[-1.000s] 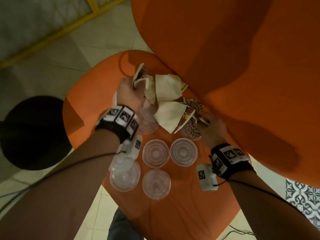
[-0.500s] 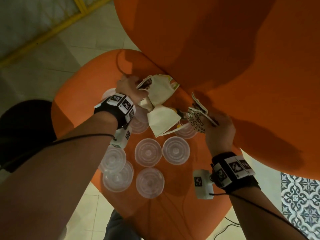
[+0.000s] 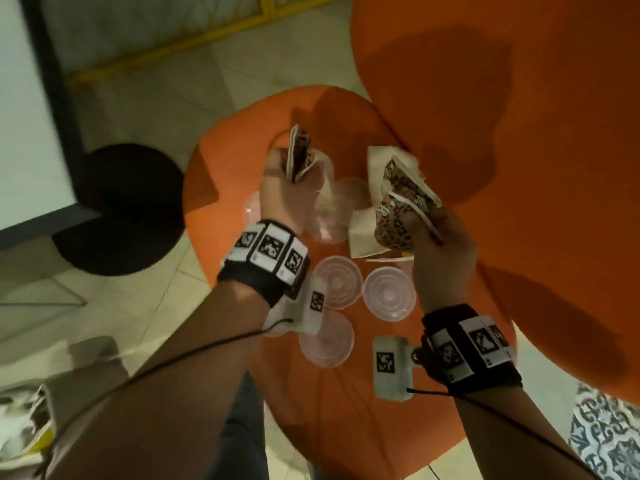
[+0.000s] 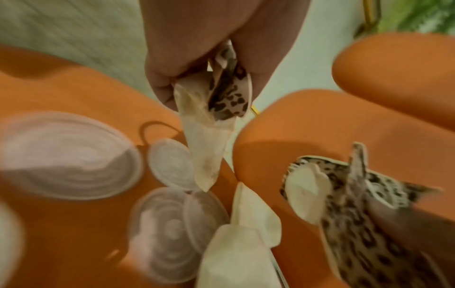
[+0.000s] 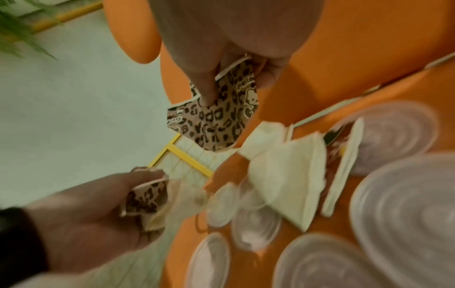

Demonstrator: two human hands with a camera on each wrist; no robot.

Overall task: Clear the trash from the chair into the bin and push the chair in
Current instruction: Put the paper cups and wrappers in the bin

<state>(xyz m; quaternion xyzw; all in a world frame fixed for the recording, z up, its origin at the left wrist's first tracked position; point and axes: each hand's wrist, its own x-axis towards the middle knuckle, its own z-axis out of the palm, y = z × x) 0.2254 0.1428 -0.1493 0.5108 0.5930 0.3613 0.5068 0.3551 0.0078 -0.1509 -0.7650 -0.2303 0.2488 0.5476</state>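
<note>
Both hands (image 3: 441, 244) apparently grip leopard-print wrappers (image 3: 401, 202) above chair (image 3: 242, 140).

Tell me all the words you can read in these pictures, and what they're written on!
"Hello": on the leopard-print wrapper that the right hand pinches, beside a cartoon cat face.
A second word near that wrapper's lower edge: too blurred to read.
Wrist bands: black-and-white square codes only, no words.
Clear plastic lids: no text visible.

left hand (image 4: 209, 44): pinches leopard-print wrapper (image 4: 229, 97)
below fingers: clear lids (image 4: 172, 230) on orange seat (image 4: 81, 97)
</note>
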